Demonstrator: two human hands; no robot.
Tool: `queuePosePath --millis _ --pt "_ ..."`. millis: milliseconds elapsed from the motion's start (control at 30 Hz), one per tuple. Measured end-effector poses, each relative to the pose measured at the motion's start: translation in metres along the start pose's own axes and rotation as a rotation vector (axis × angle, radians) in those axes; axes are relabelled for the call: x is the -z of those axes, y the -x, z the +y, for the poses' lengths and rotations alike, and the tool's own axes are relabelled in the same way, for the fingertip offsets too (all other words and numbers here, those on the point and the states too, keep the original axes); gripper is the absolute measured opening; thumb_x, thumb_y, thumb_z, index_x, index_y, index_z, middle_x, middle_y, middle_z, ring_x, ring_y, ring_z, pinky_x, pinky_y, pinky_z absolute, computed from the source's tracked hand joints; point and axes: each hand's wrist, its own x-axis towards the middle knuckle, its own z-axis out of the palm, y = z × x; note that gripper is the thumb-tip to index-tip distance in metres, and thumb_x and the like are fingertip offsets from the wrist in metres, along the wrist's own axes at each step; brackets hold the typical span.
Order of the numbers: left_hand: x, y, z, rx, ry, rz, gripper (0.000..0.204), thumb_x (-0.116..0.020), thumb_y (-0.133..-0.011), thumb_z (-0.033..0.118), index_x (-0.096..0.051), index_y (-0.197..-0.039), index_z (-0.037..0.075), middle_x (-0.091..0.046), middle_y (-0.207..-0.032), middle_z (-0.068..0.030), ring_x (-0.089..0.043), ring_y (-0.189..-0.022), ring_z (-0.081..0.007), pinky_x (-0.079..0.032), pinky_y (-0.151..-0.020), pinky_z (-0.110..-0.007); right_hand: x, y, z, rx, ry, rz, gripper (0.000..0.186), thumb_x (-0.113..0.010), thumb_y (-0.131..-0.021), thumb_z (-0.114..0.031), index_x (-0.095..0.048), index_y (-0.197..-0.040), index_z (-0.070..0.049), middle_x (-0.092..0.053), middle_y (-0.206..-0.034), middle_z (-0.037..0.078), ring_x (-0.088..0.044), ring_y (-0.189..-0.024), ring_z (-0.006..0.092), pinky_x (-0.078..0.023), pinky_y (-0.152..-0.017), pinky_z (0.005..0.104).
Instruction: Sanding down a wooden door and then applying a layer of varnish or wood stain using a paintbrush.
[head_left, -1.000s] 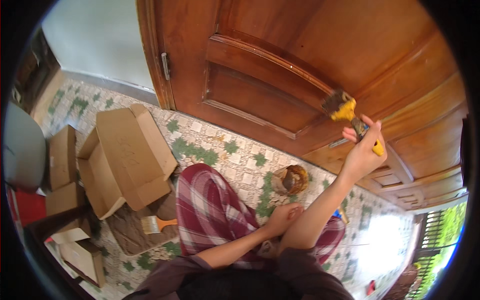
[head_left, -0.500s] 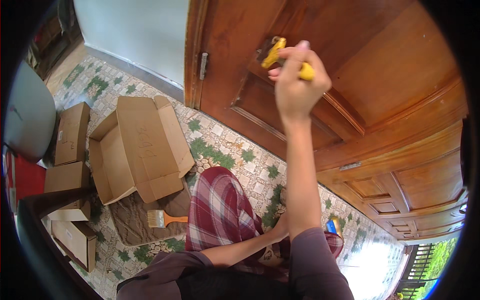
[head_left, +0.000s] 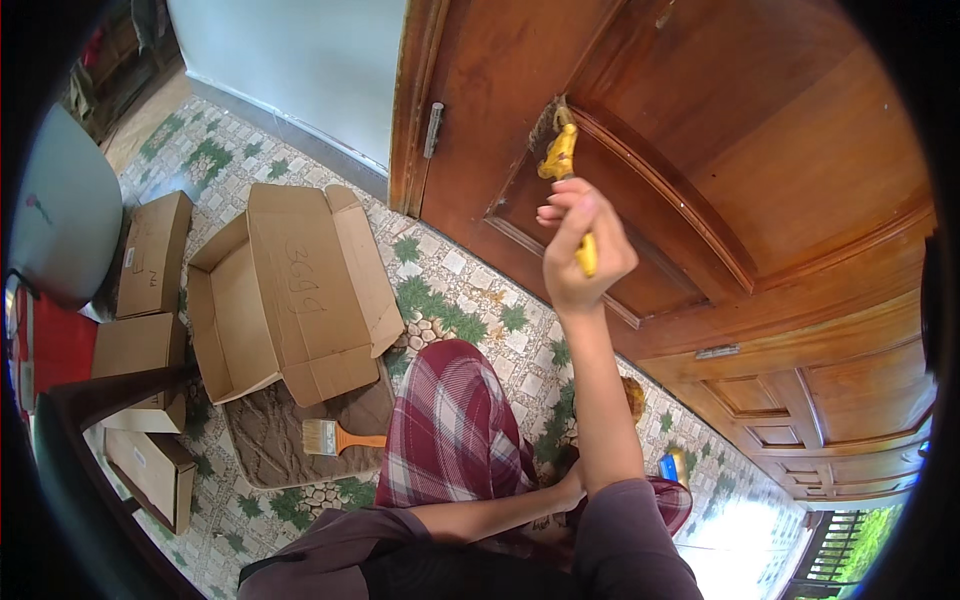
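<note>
My right hand [head_left: 590, 245] grips a yellow-handled brush [head_left: 558, 152], its dark bristles against the moulded edge of a recessed panel on the brown wooden door [head_left: 790, 140]. My left hand [head_left: 568, 482] is low by my lap, its fingers hidden behind my right forearm. A small stained container [head_left: 632, 398] shows partly behind that forearm. An orange-handled paintbrush [head_left: 338, 437] lies on a brown mat [head_left: 268, 450] left of my plaid-covered knee. A blue brush-like tool [head_left: 670, 468] is on the floor to the right.
An opened cardboard box [head_left: 290, 290], more boxes [head_left: 152, 250], a dark chair frame [head_left: 70, 430], a red object [head_left: 50, 345] and a rounded grey object [head_left: 65, 210] crowd the left. A pale wall [head_left: 285, 80] adjoins the door frame. A railing [head_left: 835, 545] shows lower right.
My right hand and brush first swung up and left across the door; since half a second ago the hand has dropped lower, the bristles staying near the panel moulding. The view has shifted.
</note>
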Motion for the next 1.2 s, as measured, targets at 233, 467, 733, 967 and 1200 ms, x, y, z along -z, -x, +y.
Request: queuePosePath --millis 233,467,733,967,1200 --pt "-0.039 0.017 0.046 -0.06 -0.215 0.092 0.042 -0.047 -0.1 0.03 -0.04 -0.134 0.006 -0.051 -0.127 -0.0062 -0.049 -0.116 -0.0141 -0.04 -0.098 -0.034 0.009 -0.049 -0.02 -0.077 -0.051 0.085 0.026 -0.049 -0.097 -0.005 -0.064 -0.079 0.008 -0.067 -0.078 0.012 -0.063 -0.053 0.0128 -0.051 -0.047 0.0232" --pt "-0.042 -0.003 0.069 0.093 -0.193 0.224 0.051 -0.035 -0.098 0.053 -0.046 -0.068 0.013 -0.028 -0.045 0.0059 -0.027 -0.035 -0.0085 -0.025 -0.034 -0.025 0.025 -0.128 -0.038 0.121 -0.077 0.203 0.024 -0.051 -0.096 -0.008 -0.064 -0.081 0.006 -0.067 -0.08 0.012 -0.065 -0.056 0.0153 -0.053 -0.051 0.0253" --pt "-0.045 -0.006 0.077 -0.12 -0.478 0.341 0.055 -0.029 -0.101 0.048 -0.051 -0.069 0.009 -0.036 -0.048 0.0027 -0.033 -0.039 -0.0096 -0.028 -0.038 -0.025 0.033 -0.042 0.007 0.042 -0.007 -0.024 0.014 -0.058 -0.09 -0.007 -0.066 -0.084 0.002 -0.069 -0.087 0.014 -0.069 -0.072 0.0248 -0.055 -0.067 0.0304" --pt "-0.031 0.02 0.106 -0.32 -1.062 0.354 0.045 -0.04 -0.098 0.036 -0.061 -0.078 0.001 -0.048 -0.05 -0.0041 -0.048 -0.047 -0.0165 -0.042 -0.05 -0.031 0.055 -0.048 0.029 0.063 -0.052 -0.088 0.014 -0.059 -0.091 -0.01 -0.067 -0.087 0.001 -0.07 -0.092 0.013 -0.069 -0.083 0.027 -0.055 -0.075 0.0335" --pt "-0.026 0.07 0.05 0.288 -2.361 0.352 0.063 -0.044 -0.091 0.057 -0.066 -0.104 -0.001 -0.066 -0.096 -0.0224 -0.064 -0.094 -0.0345 -0.046 -0.085 -0.042 0.084 -0.056 0.043 0.097 0.023 -0.138 0.019 -0.061 -0.091 -0.021 -0.072 -0.095 -0.005 -0.071 -0.098 0.007 -0.069 -0.088 0.0236 -0.055 -0.075 0.0313"
